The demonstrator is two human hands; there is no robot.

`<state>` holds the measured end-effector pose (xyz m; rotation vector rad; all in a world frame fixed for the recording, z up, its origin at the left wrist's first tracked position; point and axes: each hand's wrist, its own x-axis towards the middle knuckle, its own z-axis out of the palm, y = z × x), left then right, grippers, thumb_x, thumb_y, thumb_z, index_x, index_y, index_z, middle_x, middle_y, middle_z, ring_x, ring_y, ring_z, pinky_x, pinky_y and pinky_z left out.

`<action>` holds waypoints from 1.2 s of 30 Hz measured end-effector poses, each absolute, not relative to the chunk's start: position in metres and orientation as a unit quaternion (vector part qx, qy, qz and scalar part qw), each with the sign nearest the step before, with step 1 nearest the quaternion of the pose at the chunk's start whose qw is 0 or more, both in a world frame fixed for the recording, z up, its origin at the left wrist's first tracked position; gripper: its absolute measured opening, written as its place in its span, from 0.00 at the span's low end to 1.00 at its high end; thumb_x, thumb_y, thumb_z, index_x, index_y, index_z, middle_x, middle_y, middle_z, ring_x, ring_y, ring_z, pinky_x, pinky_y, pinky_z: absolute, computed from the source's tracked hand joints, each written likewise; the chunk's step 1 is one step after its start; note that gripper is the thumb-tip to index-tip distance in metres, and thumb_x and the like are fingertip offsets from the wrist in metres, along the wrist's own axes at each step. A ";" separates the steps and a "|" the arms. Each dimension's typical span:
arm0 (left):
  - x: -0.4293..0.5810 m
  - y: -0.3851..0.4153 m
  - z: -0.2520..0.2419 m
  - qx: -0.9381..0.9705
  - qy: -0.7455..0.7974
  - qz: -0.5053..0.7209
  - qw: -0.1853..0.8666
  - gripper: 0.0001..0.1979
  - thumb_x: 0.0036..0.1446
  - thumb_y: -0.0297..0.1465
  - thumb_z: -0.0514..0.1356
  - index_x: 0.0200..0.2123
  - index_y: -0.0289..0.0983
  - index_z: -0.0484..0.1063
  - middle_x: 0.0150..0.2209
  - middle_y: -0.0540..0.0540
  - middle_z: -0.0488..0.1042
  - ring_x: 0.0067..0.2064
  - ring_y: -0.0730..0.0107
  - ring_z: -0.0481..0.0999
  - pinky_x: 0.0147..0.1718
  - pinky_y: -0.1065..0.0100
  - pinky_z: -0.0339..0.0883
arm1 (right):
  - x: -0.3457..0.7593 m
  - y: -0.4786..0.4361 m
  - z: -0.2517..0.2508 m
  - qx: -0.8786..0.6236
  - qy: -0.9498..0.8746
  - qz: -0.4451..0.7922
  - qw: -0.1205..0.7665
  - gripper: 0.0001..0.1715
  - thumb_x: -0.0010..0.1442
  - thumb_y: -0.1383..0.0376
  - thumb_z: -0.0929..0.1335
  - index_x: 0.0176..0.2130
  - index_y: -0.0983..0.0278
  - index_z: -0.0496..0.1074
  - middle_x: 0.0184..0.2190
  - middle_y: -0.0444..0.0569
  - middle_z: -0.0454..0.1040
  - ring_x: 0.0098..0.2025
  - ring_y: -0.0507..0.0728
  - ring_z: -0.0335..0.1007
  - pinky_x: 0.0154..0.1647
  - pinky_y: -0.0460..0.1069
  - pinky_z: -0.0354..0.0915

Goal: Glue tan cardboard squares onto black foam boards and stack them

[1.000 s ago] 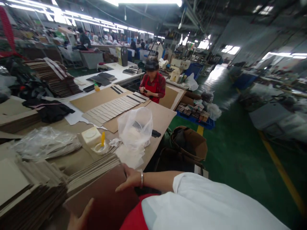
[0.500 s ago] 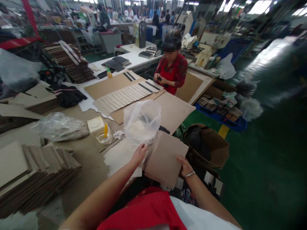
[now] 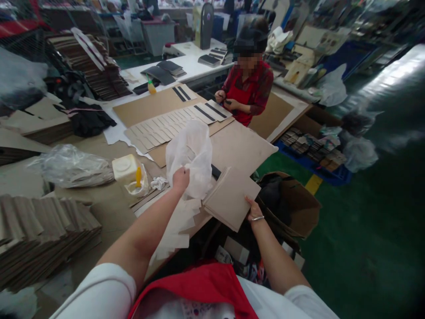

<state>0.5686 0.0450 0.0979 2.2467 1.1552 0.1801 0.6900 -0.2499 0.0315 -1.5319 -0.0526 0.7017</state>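
My left hand (image 3: 181,178) is closed on the near side of a translucent white plastic bag (image 3: 194,153) above the table. In my right hand (image 3: 254,209) is the right edge of a stack of grey-brown boards (image 3: 232,197), gripped with the fingers mostly underneath. The stack tilts over the table's edge, its left end close to the bag. Loose pale pieces (image 3: 179,221) lie below the bag. A dark object (image 3: 215,171) shows between the bag and the boards.
Board stacks (image 3: 43,230) stand at left, beside crumpled plastic (image 3: 75,166) and a cream container (image 3: 125,169). Rows of pale pieces (image 3: 159,128) lie further back. A person in red (image 3: 247,88) works across the table. An open carton (image 3: 302,210) stands at right.
My left hand has moved up and left and taken hold of the bag, which is pulled more upright. The boards in my right hand have shifted slightly upward. The view has also shifted.
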 end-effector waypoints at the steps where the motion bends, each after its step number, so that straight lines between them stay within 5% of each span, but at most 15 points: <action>1: 0.566 0.052 0.106 0.845 0.435 0.101 0.295 0.15 0.60 0.33 0.47 0.37 0.34 0.71 0.38 0.39 0.74 0.43 0.62 0.71 0.43 0.66 0.60 | 0.695 -0.241 0.030 -0.649 0.010 0.340 0.681 0.23 0.39 0.49 0.70 0.30 0.62 0.68 0.23 0.52 0.74 0.31 0.62 0.73 0.37 0.57 0.70; 8: 0.511 0.054 0.132 0.766 0.409 0.355 0.345 0.09 0.56 0.33 0.53 0.31 0.36 0.70 0.27 0.51 0.70 0.31 0.73 0.67 0.33 0.73 0.59 | 0.730 -0.184 0.029 -0.592 0.052 0.484 0.642 0.15 0.41 0.60 0.71 0.31 0.64 0.69 0.25 0.51 0.76 0.33 0.61 0.74 0.40 0.56 0.70; 13: 0.507 0.062 0.143 0.653 0.427 0.458 0.427 0.10 0.58 0.36 0.52 0.32 0.37 0.68 0.26 0.52 0.67 0.30 0.75 0.67 0.30 0.75 0.60 | 0.745 -0.179 0.031 -0.640 0.040 0.485 0.595 0.11 0.45 0.59 0.68 0.30 0.64 0.69 0.23 0.50 0.76 0.29 0.59 0.74 0.38 0.55 0.70; 23: 0.520 0.037 0.153 0.737 0.312 0.349 0.489 0.06 0.55 0.30 0.54 0.31 0.36 0.70 0.27 0.51 0.68 0.31 0.74 0.67 0.33 0.74 0.60 | 0.743 -0.147 0.033 -0.656 -0.021 0.498 0.567 0.15 0.46 0.58 0.69 0.32 0.66 0.70 0.28 0.54 0.77 0.33 0.61 0.74 0.41 0.57 0.69; 26: 0.511 0.028 0.142 0.746 0.320 0.330 0.481 0.06 0.54 0.29 0.54 0.32 0.36 0.70 0.31 0.50 0.70 0.35 0.72 0.68 0.36 0.72 0.61 | 0.738 -0.129 0.034 -0.729 -0.075 0.424 0.532 0.19 0.47 0.54 0.69 0.35 0.65 0.69 0.34 0.55 0.77 0.38 0.61 0.74 0.42 0.57 0.69; 32: 0.525 0.051 0.161 0.657 0.341 0.365 0.565 0.05 0.53 0.29 0.54 0.29 0.35 0.70 0.24 0.53 0.66 0.28 0.76 0.65 0.30 0.74 0.60 | 0.731 -0.133 0.059 -0.920 -0.235 0.189 0.250 0.39 0.47 0.54 0.70 0.52 0.75 0.63 0.54 0.69 0.64 0.58 0.68 0.58 0.58 0.60 0.54; 36: 0.546 0.069 0.187 0.581 0.334 0.398 0.626 0.05 0.54 0.29 0.53 0.29 0.36 0.67 0.23 0.54 0.63 0.25 0.78 0.64 0.28 0.75 0.60 | 0.702 -0.129 0.074 -0.912 -0.324 0.094 0.234 0.48 0.49 0.52 0.69 0.59 0.76 0.53 0.59 0.69 0.57 0.62 0.68 0.49 0.61 0.61 0.49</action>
